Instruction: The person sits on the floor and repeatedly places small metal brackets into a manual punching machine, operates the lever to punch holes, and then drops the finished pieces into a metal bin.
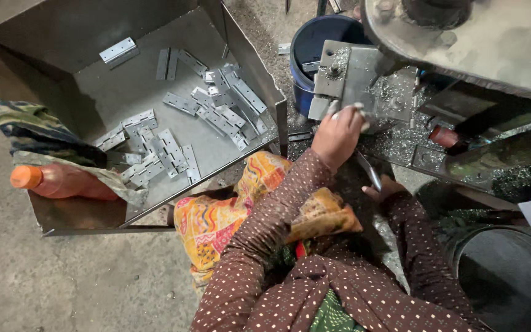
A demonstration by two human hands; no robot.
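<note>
here, looking down from the head, my left hand pinches a small metal piece against the press block far right, steadying it. my right hand, near, grips a thin tool. finished hinges pile in the tray left.

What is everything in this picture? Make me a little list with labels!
Left hand: left hand pressed against a small metal piece on the machine fixture
Right hand: right hand lower down, holding a thin metal piece
Tray: metal tray with many flat hinges scattered in it
Bottle: orange-capped bottle lying on a cloth at the tray's edge
Bucket: blue bucket behind the fixture
Floor: metal shavings beside the machine
</note>
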